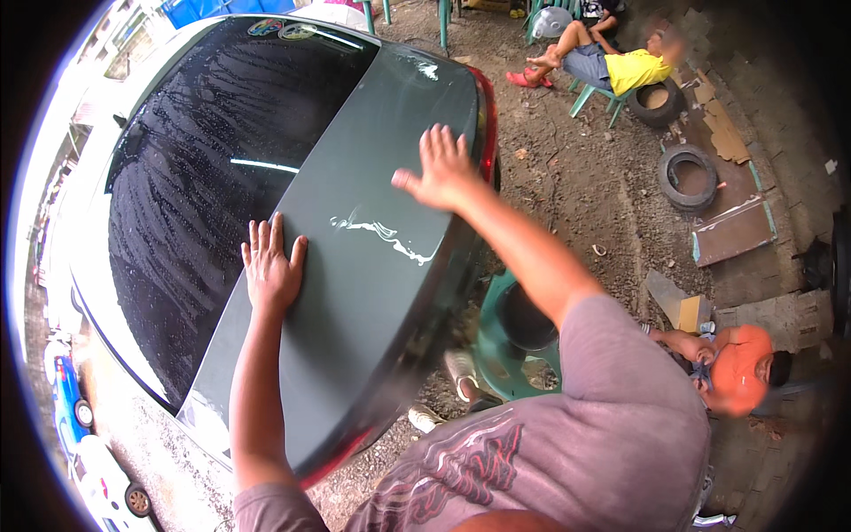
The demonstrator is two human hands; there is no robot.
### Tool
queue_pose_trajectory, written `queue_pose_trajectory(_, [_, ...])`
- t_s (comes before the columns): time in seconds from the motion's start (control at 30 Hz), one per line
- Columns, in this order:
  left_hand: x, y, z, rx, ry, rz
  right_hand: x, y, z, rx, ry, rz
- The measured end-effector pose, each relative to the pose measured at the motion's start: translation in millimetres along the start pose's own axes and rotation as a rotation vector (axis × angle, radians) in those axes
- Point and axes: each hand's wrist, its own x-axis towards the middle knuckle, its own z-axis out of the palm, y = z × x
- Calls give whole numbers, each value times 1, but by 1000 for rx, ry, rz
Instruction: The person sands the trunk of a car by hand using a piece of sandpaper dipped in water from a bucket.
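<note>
A dark green car trunk lid [346,310] spreads out before me, with a squiggle of white cream [386,236] across its middle. Another white smear [425,67] shows near its far end. My left hand [270,269] lies flat beside the rear window, fingers stretched out, at the window-side edge of the lid. Farther off, my right hand [437,168] is spread over the lid close to the rear edge; whether its palm touches the paint I cannot tell. Both hands hold nothing. The dark rear window [222,168] is covered with water drops and streaks.
A green plastic chair [505,355] with a dark round thing stands by the bumper. Gravel ground lies behind the car, with two tires [688,177] and brown boards [736,232]. A person in yellow [636,71] and one in orange [737,368] sit at the right.
</note>
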Motion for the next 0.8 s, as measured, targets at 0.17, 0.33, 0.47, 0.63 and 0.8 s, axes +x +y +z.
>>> queue_pose_trajectory(0.17, [4,-1,13,-22,49,51,-180,-192,-17,171,-71,-403])
queue_pose_trajectory(0.33, [-57,-19,-9,-28,-25,192,-244,-276,-36,134,-290,-584])
queue_pose_trajectory(0.47, [-166,-88,-17,-56,10,124,-202,-232,-21,41,-49,-399])
queue_pose_trajectory(0.63, [-337,-180,-28,42,19,-208,-86,-132,-25,47,-85,163])
queue_pose_trajectory(0.8, [-433,-218,-1,-87,124,-477,-140,-237,-1,-51,-56,-32])
